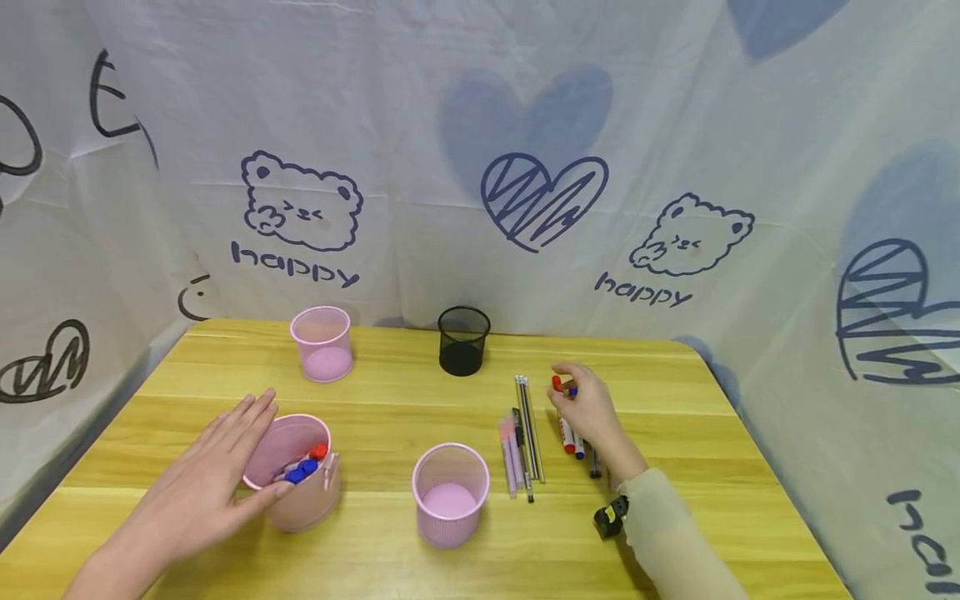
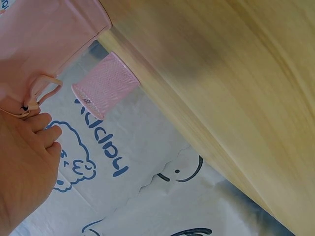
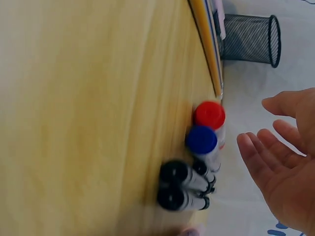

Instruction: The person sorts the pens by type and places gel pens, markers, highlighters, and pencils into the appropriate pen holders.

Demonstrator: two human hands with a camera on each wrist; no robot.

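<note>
My left hand [image 1: 202,483] rests straight-fingered over the left rim of a pink pen pouch [image 1: 303,508]. Its thumb lies across the front of the opening, close to the red and blue marker caps [image 1: 302,471] inside. In the left wrist view a strap loop [image 2: 49,88] sticks out near the pouch's rim beside the fingers. Over on the right, my right hand [image 1: 592,408] reaches over markers lying on the table, thumb and fingers parted around nothing. A red-capped marker [image 3: 209,115], a blue-capped marker [image 3: 202,139] and black-capped markers [image 3: 174,173] lie side by side.
Purple pens [image 1: 512,458], a black pen [image 1: 519,429] and silvery pencils [image 1: 529,429] lie left of the markers. A pink cup [image 1: 450,529] stands front centre, another pink mesh cup [image 1: 327,362] back left, and a black mesh cup [image 1: 462,354] behind. A printed curtain borders the table.
</note>
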